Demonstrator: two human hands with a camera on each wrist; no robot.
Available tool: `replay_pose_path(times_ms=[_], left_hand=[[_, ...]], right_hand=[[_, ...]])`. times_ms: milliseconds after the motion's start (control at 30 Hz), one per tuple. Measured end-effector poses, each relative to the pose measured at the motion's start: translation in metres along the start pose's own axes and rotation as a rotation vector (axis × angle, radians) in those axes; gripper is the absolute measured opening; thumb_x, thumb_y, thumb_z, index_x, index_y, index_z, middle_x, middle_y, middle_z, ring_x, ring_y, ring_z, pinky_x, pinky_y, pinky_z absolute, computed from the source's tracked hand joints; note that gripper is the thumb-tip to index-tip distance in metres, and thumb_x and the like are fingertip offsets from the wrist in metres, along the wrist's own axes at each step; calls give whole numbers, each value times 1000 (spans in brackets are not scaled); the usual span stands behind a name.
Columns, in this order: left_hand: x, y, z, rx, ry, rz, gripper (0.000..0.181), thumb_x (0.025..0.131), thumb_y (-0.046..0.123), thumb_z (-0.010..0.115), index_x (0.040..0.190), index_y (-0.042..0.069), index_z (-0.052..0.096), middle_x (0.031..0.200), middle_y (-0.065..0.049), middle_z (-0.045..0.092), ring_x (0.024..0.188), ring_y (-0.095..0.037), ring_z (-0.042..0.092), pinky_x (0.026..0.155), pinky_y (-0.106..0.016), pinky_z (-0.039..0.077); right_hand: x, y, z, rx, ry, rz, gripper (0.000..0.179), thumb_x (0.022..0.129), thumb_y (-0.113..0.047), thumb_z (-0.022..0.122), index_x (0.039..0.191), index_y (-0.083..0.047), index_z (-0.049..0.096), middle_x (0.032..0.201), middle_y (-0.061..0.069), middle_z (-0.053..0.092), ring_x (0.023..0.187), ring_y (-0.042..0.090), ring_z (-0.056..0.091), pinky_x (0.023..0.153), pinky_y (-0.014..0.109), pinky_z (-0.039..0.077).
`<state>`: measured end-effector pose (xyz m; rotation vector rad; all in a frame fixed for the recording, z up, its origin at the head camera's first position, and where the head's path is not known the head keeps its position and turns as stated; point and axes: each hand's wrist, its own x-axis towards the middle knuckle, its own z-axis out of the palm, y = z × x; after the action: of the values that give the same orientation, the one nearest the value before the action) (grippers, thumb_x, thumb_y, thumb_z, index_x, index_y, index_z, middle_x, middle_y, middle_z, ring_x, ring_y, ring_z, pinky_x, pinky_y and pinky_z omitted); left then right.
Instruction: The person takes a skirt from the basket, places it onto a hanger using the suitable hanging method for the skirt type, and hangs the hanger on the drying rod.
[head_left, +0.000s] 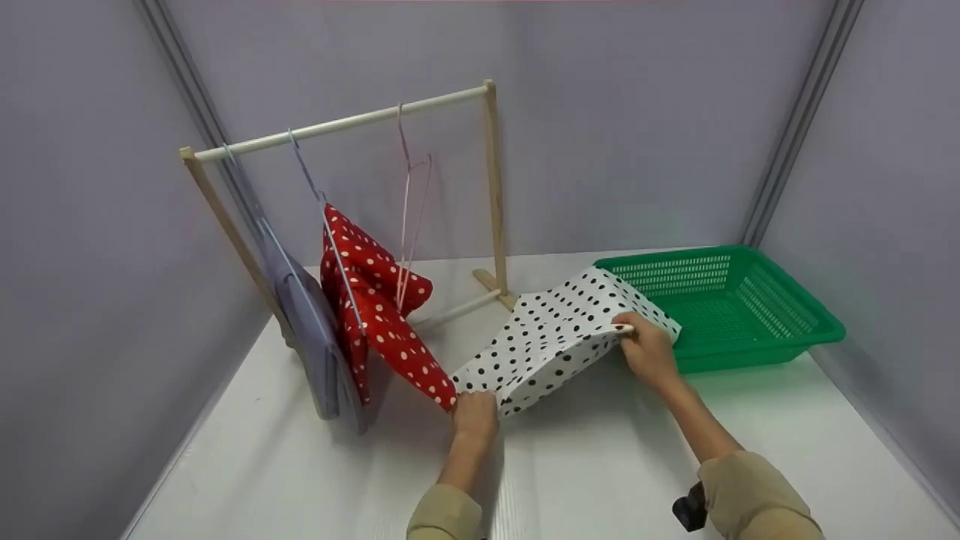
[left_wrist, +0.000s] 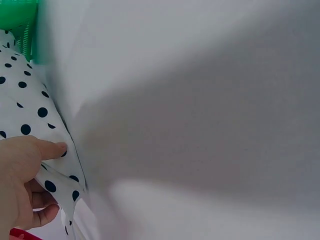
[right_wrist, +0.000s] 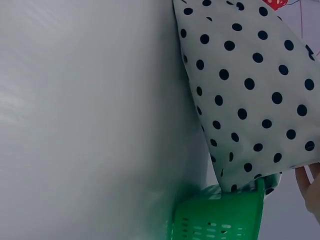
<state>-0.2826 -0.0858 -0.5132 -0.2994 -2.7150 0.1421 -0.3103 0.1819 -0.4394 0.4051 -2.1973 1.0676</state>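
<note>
A white garment with black dots (head_left: 559, 319) is stretched between both hands above the white table. My left hand (head_left: 475, 416) grips its left end, close to the hanging tip of a red dotted garment (head_left: 382, 307). In the left wrist view, the index finger of that hand (left_wrist: 20, 162) lies along the dotted cloth while the other fingers curl behind it. My right hand (head_left: 646, 351) pinches the garment's right edge beside the green basket (head_left: 757, 352). Part of the white cloth overlaps the basket's near left rim. In the right wrist view only the fingers (right_wrist: 303, 181) show at the cloth's edge.
A wooden rack with a white bar (head_left: 345, 124) stands at the back left. From it hang the red garment, a grey-purple garment (head_left: 311, 337) on a blue hanger, and a bare pink hanger (head_left: 406, 202). Pale panel walls (head_left: 637, 120) enclose the white table (head_left: 585, 480) on three sides.
</note>
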Motion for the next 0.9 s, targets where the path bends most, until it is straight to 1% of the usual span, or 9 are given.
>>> replay_pose_path(times_ms=[100,200,267,367,467,533,667,767,900], left_hand=[[0,-1,0,-5,-3,24,6,69,10,71,67,8,66,61,-5,64,55,-17,59,57,-30,41],[0,-2,-1,-5,-13,33,6,70,11,71,68,7,66,62,-5,64,55,-17,58,58,-29,41],[0,-2,-1,-6,-18,40,6,71,11,71,68,7,67,62,-5,64,55,-17,58,58,-29,41],[0,-3,-2,-13,-29,39,5,72,10,69,68,8,67,62,-5,64,55,-17,58,58,-29,41],[0,-1,-2,-28,-22,18,5,72,9,68,67,8,67,62,-5,64,56,-18,58,59,-31,42],[1,2,-2,-22,-33,-2,6,73,8,67,67,8,68,62,-5,64,57,-19,58,61,-33,43],[4,7,-3,20,-90,-12,8,77,12,66,70,10,69,64,-4,64,58,-18,57,66,-36,43],[5,10,-2,44,-131,-5,9,79,16,66,72,11,69,64,-3,63,59,-16,56,68,-35,44],[5,9,2,49,-135,-11,9,78,16,67,71,11,68,63,-3,63,58,-15,54,68,-35,44]], right_hand=[[5,-9,2,78,19,-25,16,79,13,56,88,1,62,75,9,61,62,11,49,58,21,39],[11,-14,2,114,11,-117,11,82,9,60,91,3,61,86,11,65,81,17,61,72,21,46],[14,-16,1,114,-2,-191,12,81,9,61,91,3,60,88,11,65,88,22,62,76,23,47],[19,-17,-1,99,-22,-297,14,80,12,60,92,4,58,87,11,63,86,25,61,76,26,47],[23,-17,-5,74,-26,-367,17,79,13,59,93,4,58,87,11,62,83,24,60,75,30,47],[27,-16,-7,67,-12,-383,17,79,14,59,93,4,59,87,11,62,79,22,59,71,30,47],[36,-16,-6,67,12,-407,18,79,14,59,92,2,59,85,11,61,73,16,54,66,28,44],[43,-17,-6,97,-4,-415,16,80,14,59,92,3,60,85,11,61,75,15,54,69,25,44],[47,-19,-8,141,-57,-395,18,79,14,60,94,3,62,88,12,64,78,15,56,75,19,44]])
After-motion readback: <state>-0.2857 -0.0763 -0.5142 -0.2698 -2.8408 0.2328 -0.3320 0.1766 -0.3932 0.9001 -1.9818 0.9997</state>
